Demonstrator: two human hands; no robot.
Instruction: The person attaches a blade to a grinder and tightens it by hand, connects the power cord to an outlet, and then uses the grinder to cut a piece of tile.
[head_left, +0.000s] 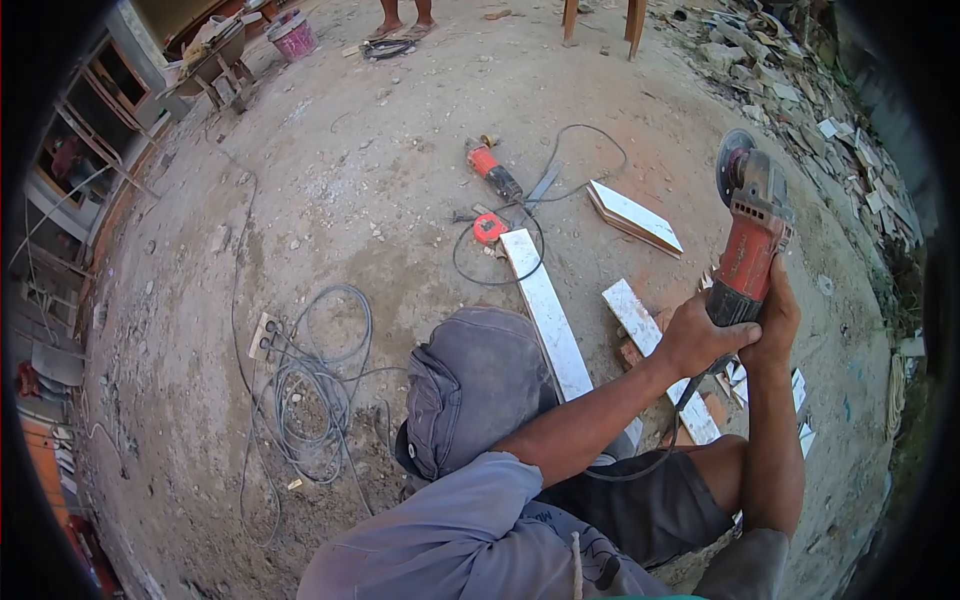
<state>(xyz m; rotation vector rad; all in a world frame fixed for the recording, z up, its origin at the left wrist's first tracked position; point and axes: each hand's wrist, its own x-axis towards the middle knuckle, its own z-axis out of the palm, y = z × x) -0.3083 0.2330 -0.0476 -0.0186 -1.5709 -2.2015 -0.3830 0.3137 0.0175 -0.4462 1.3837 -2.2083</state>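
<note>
A red and black angle grinder [748,245] is held up at the right, its disc pointing up and its guard towards the upper left. My left hand [698,335] is closed round the lower black part of its body, thumb across the front. On the right side of the same handle, my right hand [782,318] is closed too, its fingers partly hidden. The grinder's black cord hangs down from the handle. Below and left of the hands, a white tile strip [640,320] lies on the ground, near a longer white strip [548,315].
A second red grinder [490,168] and a red tape measure [489,228] lie ahead. Coiled cable [310,390] and a socket block [263,336] are at left. Stacked tiles [640,218], rubble [800,110], a wheelbarrow [215,62] and a person's feet [402,27] also show.
</note>
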